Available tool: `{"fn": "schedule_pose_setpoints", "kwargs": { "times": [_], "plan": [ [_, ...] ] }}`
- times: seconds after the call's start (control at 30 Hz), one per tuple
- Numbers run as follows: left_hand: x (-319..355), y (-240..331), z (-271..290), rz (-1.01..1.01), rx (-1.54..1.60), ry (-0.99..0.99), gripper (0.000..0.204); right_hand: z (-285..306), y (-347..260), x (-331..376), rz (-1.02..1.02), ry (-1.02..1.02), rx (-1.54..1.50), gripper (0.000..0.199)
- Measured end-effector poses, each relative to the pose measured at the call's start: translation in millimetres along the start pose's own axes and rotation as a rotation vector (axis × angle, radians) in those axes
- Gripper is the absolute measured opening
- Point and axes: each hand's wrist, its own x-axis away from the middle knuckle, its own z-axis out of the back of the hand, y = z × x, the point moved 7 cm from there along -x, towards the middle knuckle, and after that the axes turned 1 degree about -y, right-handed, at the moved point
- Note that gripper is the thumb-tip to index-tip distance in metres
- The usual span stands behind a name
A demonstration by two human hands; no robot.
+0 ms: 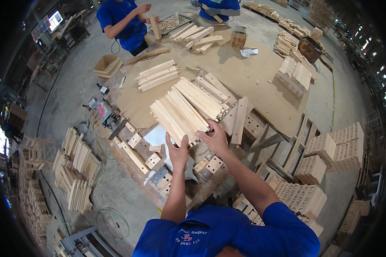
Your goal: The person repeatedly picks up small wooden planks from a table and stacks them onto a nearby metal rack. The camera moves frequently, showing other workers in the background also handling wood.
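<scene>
My left hand [178, 152] and my right hand [215, 139] both grip the near end of a bundle of pale wooden slats [176, 115] lying side by side on the workbench [253, 73]. A second bundle of slats [199, 97] lies right behind it, touching it. A single upright slat [239, 121] stands just right of my right hand. Short wooden blocks with drilled holes [153, 160] lie near my left wrist.
Another slat pile [157, 75] lies farther left on the bench. Two people in blue shirts [124, 21] work at the far end beside more slats [197, 36]. Stacks of drilled wood parts [326, 147] stand at right, slat stacks [75, 167] on the floor at left.
</scene>
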Motion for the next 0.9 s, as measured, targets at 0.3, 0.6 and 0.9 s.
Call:
{"fn": "schedule_pose_setpoints", "kwargs": {
  "times": [0.3, 0.6, 0.9],
  "plan": [
    [2.1, 9.6, 4.6, -0.122, 0.029, 0.033, 0.086, -9.7, -29.9, 25.4, 0.095, -0.025, 0.056, 0.064],
    [43.8, -32.8, 26.7, 0.201, 0.39, -0.062, 0.067, -6.5, 12.2, 92.1, -0.329, -0.138, -0.366, 0.039],
    [32.2, -40.1, 28.5, 0.415, 0.324, -0.187, 0.049, -16.8, 27.7, 87.7, -0.63, -0.233, -0.535, 0.044]
  ]
}}
